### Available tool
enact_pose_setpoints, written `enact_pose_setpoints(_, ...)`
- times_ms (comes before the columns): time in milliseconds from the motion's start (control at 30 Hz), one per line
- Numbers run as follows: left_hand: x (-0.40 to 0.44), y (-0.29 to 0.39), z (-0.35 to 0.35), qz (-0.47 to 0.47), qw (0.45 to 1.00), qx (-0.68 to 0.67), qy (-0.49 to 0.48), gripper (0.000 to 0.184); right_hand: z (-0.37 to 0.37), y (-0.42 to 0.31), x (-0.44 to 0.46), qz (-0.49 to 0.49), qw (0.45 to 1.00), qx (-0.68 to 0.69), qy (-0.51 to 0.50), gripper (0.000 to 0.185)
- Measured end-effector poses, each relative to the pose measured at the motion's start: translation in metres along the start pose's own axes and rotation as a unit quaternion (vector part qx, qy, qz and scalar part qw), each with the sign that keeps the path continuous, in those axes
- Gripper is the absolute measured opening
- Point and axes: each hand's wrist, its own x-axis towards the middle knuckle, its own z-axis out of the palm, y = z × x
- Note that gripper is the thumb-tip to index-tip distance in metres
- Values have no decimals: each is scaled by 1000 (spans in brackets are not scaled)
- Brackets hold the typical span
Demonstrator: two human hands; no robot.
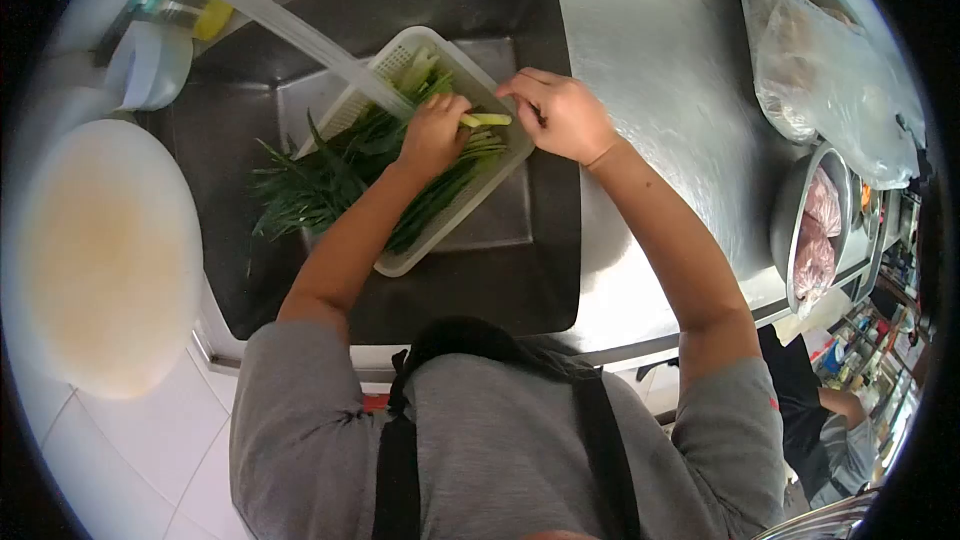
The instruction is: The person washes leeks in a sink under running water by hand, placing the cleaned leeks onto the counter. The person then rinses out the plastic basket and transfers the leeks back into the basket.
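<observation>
My left hand (pixel 437 133) is closed around a stalk of greens whose pale yellow-green end (pixel 487 120) sticks out towards the right. The greens have long, narrow dark leaves and look like green onions. More of them (pixel 345 175) lie in a white perforated basket (pixel 462 217) in the sink, their leaves hanging over its left side. Just past the stalk's end, my right hand (pixel 562 115) is held over the basket's right rim with fingers curled in a pinch. Whatever is between those fingertips is hidden. Water (pixel 310 45) streams down beside my left hand onto the greens.
A dark sink (pixel 500 305) surrounds the basket. Left of it are a large pale round object (pixel 105 255) and a white bowl (pixel 155 65). On the steel counter (pixel 660 60) at right are plastic bags (pixel 815 70) and a metal bowl of bagged meat (pixel 820 225). Another person (pixel 825 430) is at lower right.
</observation>
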Motion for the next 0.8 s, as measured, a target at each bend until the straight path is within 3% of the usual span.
enact_pose_setpoints(67, -17, 27, -49, -31, 984, -137, 114, 27, 0, -2, 0, -7, 1000, 2, 12, 19)
enact_pose_setpoints(167, -37, 41, -118, -96, 923, -280, 246, 28, 0, -7, 4, 31, 998, -33, -52, 20)
enact_pose_setpoints(200, -40, 54, -141, -102, 877, -377, 279, 31, 5, -9, 8, 39, 998, 31, -39, 21)
enact_pose_setpoints(267, -41, 55, -168, -144, 838, -432, 301, 32, 28, -25, 24, 51, 985, 166, -19, 26)
enact_pose_setpoints(333, -35, 61, -180, -190, 815, -428, 341, 23, 41, -60, 57, 103, 841, 531, -18, 44)
enact_pose_setpoints(433, -11, 24, -154, -290, 697, -581, 303, 19, 64, -82, 95, 260, 672, 691, -60, 42)
enact_pose_setpoints(533, -8, -30, -135, -311, 703, -598, 226, 19, 111, -66, 111, 333, 709, 621, -18, 36)
enact_pose_setpoints(633, -7, -32, -129, -334, 686, -603, 233, 25, 119, -58, 110, 349, 692, 632, -14, 28)
enact_pose_setpoints(733, -13, -24, -127, -359, 735, -539, 200, 26, 136, -53, 112, 339, 669, 659, -60, 22)
enact_pose_setpoints(800, -14, -28, -123, -370, 745, -506, 229, 24, 143, -52, 108, 379, 655, 646, -98, 25)
